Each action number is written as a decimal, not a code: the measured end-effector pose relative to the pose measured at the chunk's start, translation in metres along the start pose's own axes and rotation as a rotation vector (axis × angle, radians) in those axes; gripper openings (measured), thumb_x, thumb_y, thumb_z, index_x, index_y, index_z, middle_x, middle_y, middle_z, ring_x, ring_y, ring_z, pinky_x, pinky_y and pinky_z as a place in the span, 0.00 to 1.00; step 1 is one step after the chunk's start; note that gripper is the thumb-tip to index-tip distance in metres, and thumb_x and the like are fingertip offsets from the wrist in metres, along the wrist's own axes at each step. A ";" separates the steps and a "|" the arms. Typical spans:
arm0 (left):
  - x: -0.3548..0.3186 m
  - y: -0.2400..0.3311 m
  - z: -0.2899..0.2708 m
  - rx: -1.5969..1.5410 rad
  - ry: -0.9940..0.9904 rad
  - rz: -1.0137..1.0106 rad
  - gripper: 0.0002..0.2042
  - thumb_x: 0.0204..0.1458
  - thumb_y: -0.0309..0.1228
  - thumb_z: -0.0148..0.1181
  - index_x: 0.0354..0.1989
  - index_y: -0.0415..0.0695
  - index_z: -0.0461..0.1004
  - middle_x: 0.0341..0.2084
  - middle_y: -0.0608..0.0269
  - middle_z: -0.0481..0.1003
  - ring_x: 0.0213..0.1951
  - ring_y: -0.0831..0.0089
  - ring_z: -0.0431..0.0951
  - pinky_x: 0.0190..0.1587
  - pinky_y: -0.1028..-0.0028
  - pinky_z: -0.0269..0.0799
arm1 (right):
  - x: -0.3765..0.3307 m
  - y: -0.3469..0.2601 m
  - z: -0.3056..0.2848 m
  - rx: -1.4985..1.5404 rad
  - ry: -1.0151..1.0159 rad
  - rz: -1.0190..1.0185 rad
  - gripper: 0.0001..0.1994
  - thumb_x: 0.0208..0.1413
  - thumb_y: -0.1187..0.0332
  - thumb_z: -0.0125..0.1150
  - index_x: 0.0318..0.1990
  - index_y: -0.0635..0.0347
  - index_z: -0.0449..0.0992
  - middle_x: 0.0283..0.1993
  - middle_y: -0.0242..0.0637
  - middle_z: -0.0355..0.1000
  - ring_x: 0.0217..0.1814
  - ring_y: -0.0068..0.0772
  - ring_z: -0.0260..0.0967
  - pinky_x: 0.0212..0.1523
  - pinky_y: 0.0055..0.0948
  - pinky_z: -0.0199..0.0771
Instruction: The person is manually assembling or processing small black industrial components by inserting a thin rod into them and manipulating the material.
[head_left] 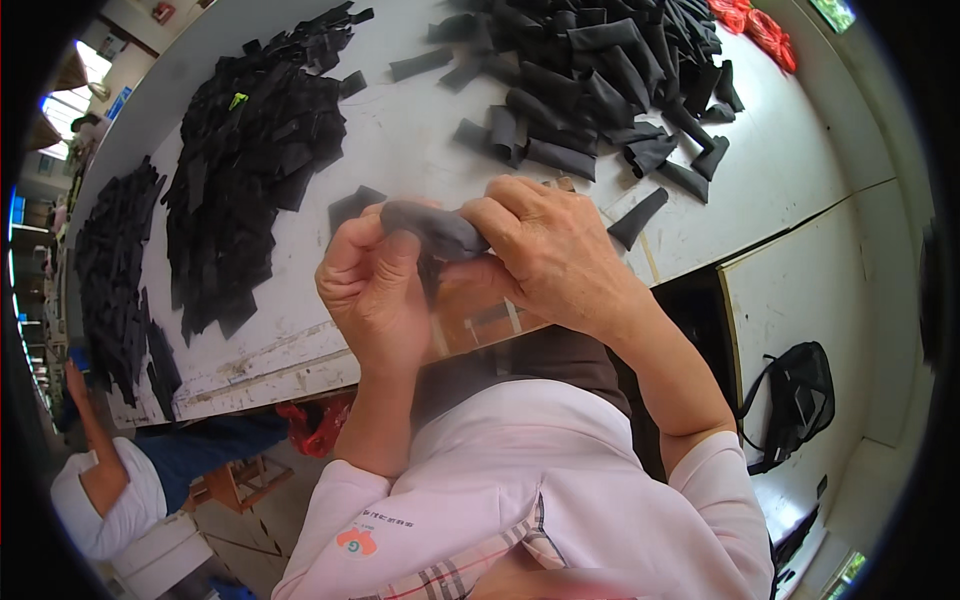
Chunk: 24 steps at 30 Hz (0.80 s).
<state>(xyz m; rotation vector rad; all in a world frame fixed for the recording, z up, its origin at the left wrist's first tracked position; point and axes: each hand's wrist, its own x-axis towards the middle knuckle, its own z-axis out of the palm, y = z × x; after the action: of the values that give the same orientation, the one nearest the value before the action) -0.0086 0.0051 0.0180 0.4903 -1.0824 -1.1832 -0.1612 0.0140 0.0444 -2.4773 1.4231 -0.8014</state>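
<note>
Dark soft fabric tube (435, 230) pinched between fingers of left hand (375, 290) and right hand (545, 255), above white worktable (420, 150).

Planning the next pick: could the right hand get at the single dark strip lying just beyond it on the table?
Probably yes: the strip lies alone on bare table beside the right hand, nothing between. But that hand is pinching the dark piece.

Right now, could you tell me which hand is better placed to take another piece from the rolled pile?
Right hand: the rolled pile lies up on its side; the left hand sits farther away.
</note>
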 end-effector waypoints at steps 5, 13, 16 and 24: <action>-0.014 -0.012 -0.014 -0.004 0.083 -0.156 0.02 0.49 0.24 0.54 0.27 0.40 0.71 0.30 0.60 0.73 0.33 0.76 0.71 0.44 0.77 0.64 | 0.001 0.013 0.019 0.081 -0.073 -0.025 0.06 0.46 0.68 0.55 0.29 0.59 0.68 0.24 0.35 0.66 0.27 0.39 0.65 0.24 0.34 0.62; 0.013 -0.008 -0.004 -0.123 -0.161 -0.356 0.07 0.42 0.18 0.58 0.31 0.36 0.71 0.31 0.60 0.72 0.33 0.78 0.70 0.38 0.80 0.67 | -0.001 0.011 0.023 0.065 0.147 -0.004 0.04 0.45 0.70 0.55 0.25 0.59 0.68 0.22 0.37 0.65 0.23 0.44 0.62 0.23 0.34 0.63; 0.013 -0.009 0.005 0.004 -0.207 -0.214 0.08 0.39 0.16 0.60 0.29 0.35 0.71 0.28 0.62 0.71 0.31 0.80 0.70 0.35 0.81 0.67 | -0.005 0.017 0.025 0.076 0.117 -0.111 0.22 0.23 0.56 0.69 0.26 0.56 0.66 0.24 0.31 0.65 0.29 0.38 0.63 0.26 0.34 0.64; 0.003 -0.014 0.003 0.151 -0.153 -0.161 0.08 0.47 0.28 0.56 0.31 0.34 0.73 0.31 0.56 0.74 0.29 0.80 0.72 0.31 0.82 0.69 | -0.001 0.021 0.031 0.268 0.163 -0.097 0.15 0.33 0.60 0.65 0.26 0.57 0.67 0.21 0.33 0.65 0.25 0.38 0.63 0.23 0.33 0.63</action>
<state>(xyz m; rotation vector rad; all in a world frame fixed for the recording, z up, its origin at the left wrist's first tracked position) -0.0178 -0.0018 0.0095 0.6214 -1.2888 -1.3023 -0.1611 0.0006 0.0099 -2.3333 1.1596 -1.1553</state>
